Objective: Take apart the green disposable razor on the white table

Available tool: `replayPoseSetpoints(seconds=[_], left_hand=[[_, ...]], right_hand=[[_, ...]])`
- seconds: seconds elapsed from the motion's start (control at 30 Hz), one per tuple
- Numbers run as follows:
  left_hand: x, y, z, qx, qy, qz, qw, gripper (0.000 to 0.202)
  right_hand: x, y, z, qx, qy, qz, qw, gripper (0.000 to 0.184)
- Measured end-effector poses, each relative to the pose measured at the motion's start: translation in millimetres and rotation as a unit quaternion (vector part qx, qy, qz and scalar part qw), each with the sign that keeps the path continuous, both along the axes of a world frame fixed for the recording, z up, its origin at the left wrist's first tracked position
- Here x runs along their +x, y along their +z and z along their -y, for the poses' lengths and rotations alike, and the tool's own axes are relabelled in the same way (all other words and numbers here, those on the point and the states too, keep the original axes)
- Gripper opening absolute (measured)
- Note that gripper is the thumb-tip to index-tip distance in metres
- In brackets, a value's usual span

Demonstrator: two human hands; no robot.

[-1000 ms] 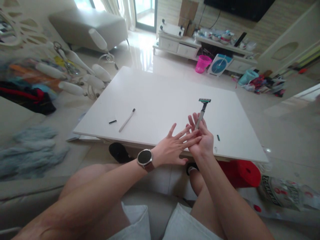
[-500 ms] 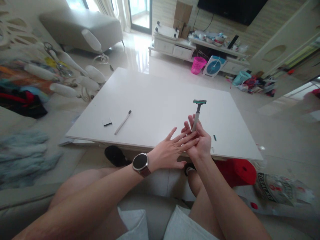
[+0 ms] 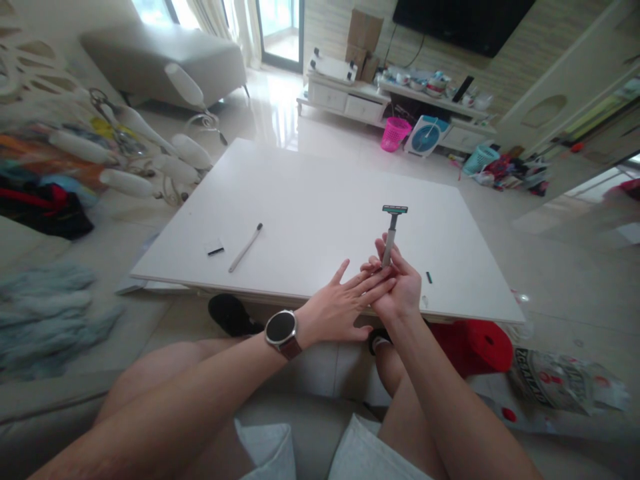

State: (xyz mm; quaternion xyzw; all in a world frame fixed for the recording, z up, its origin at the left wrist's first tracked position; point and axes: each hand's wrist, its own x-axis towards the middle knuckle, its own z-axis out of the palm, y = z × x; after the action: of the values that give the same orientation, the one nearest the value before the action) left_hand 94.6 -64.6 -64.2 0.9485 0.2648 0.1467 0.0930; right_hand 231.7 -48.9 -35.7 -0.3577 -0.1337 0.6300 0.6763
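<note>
Razor handle [image 3: 389, 245] matt plastic-looking; tabletop [image 3: 310, 200] smooth; floor tiles [image 3: 283, 120] glossy.

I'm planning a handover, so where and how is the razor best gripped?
Probably pinch the razor by its slim dark neck, just below the blade head, coming from the left. The neck stands bare and open on that side, while the right hand and left hand crowd the lower handle.

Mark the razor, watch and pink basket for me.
Razor [image 3: 390, 241]: head view, on the upper part of the grey handle.
Watch [image 3: 281, 327]: head view, on the dark dial.
Pink basket [image 3: 395, 136]: head view, on the side wall.
</note>
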Motion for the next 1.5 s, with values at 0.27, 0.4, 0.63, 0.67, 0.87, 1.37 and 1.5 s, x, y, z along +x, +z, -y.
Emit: replayPoseSetpoints(seconds=[0.27, 0.4, 0.63, 0.67, 0.87, 1.37, 1.5], left_hand=[[-1, 1.5, -1, 0.000, -0.011, 0.011, 1.000, 0.091], [-1, 1.2, 0, 0.005, -0.018, 0.010, 1.000, 0.090], [-2, 7.0, -6, -0.006, -0.032, 0.044, 0.999, 0.082], [-4, 10.1, -8, -0.008, -0.036, 0.059, 0.998, 0.073], [-24, 23.0, -30, -0.140, 0.130, 0.266, 0.945, 0.020], [-28, 21.4, -60, -0.459, 0.199, 0.521, 0.692, 0.038], [-37, 16.1, -68, -0.360, 0.212, 0.505, 0.755, 0.029]], right_hand=[[2, -2.1, 0, 0.009, 0.007, 0.004, 1.000, 0.020], [0, -0.3, 0, 0.016, 0.012, -0.007, 1.000, 0.021], [0, 2.1, -2, 0.016, 0.000, 0.013, 1.000, 0.020], [1, 1.5, -4, 0.012, -0.003, 0.022, 1.000, 0.020], [-1, -2.5, -10, 0.000, -0.014, 0.055, 0.998, 0.017], [-45, -36.2, -4, 0.034, 0.142, 0.274, 0.951, 0.021], [-37, -40.4, -14, 0.003, 0.087, 0.318, 0.944, 0.019]])
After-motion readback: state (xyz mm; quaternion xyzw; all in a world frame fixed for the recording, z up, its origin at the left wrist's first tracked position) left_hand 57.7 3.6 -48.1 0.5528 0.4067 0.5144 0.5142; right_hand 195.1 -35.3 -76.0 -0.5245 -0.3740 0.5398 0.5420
